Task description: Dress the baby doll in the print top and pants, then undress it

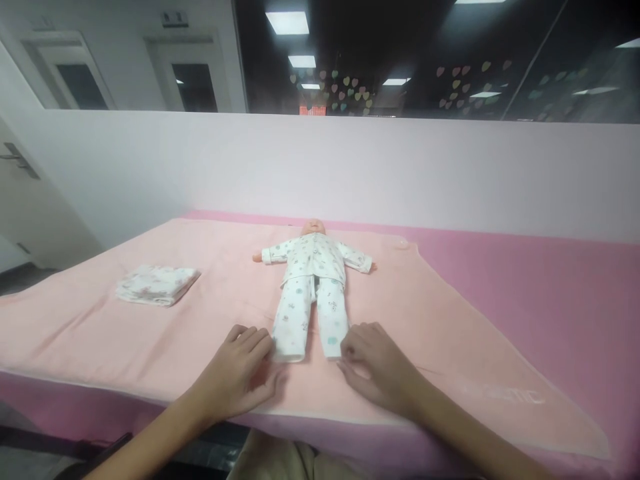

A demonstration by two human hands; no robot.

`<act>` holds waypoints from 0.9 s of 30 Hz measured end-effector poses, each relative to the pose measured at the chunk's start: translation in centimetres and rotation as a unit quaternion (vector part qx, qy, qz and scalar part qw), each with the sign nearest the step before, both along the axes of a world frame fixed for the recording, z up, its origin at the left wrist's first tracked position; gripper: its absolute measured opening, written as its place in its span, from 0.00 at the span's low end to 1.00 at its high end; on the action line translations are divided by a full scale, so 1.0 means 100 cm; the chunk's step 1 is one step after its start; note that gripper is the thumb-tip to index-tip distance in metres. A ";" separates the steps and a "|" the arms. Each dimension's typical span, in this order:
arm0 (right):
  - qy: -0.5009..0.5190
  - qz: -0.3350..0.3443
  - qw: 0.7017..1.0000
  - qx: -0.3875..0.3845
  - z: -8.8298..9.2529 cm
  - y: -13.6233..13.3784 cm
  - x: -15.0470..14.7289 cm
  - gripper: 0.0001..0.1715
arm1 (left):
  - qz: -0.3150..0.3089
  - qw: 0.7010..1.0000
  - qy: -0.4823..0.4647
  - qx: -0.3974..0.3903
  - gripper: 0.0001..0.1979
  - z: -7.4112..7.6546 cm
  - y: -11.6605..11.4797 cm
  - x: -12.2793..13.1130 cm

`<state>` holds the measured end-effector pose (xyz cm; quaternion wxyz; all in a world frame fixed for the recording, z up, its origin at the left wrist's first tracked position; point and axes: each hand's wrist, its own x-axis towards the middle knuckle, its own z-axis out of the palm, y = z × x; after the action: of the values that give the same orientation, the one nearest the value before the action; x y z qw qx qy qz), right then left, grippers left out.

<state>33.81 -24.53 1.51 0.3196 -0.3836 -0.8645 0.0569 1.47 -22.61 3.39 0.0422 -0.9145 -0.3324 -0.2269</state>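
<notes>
A baby doll (314,227) lies on its back with its arms spread, its head toward the wall. It wears a white patterned top (315,257) and matching trousers (293,317); no feet show at the cuffs. My left hand (247,367) is beside the left trouser cuff, fingers curled and thumb apart from them, holding nothing visible. My right hand (373,363) is at the outer edge of the right cuff, its fingers bent and thumb apart, with no cloth seen between them.
A folded patterned cloth (157,285) lies to the left on the peach sheet (210,253). Under the sheet is a pink cover (525,293). A white wall (350,173) with dark glass above stands behind, and a door (35,200) is at the left.
</notes>
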 end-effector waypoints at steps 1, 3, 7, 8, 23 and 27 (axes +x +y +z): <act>-0.007 -0.024 0.999 -0.029 0.002 -0.001 0.009 0.05 | -0.002 1.000 -0.007 0.006 0.06 0.000 -0.003 0.008; -0.029 -0.069 0.994 -0.080 0.006 -0.001 0.023 0.08 | -0.005 1.000 -0.013 0.013 0.04 0.000 -0.005 0.027; -0.079 -0.096 0.987 -0.097 0.003 0.007 0.035 0.13 | 0.002 1.000 0.002 0.008 0.07 -0.002 -0.001 0.071; -0.090 -0.091 0.988 -0.089 0.001 0.009 0.036 0.13 | 0.005 1.000 0.009 0.003 0.09 -0.003 0.002 0.081; -0.120 -0.047 0.991 0.035 0.004 0.015 0.028 0.10 | 0.013 0.999 0.031 -0.007 0.06 -0.004 0.018 0.091; -0.160 -0.013 0.981 0.113 -0.001 0.014 0.025 0.10 | 0.003 1.000 0.023 -0.005 0.06 -0.004 0.015 0.084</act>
<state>36.27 -23.14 1.43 0.2195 -0.3605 -0.9002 -0.1075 9.83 -21.10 2.95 0.0456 -0.9186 -0.3356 -0.2038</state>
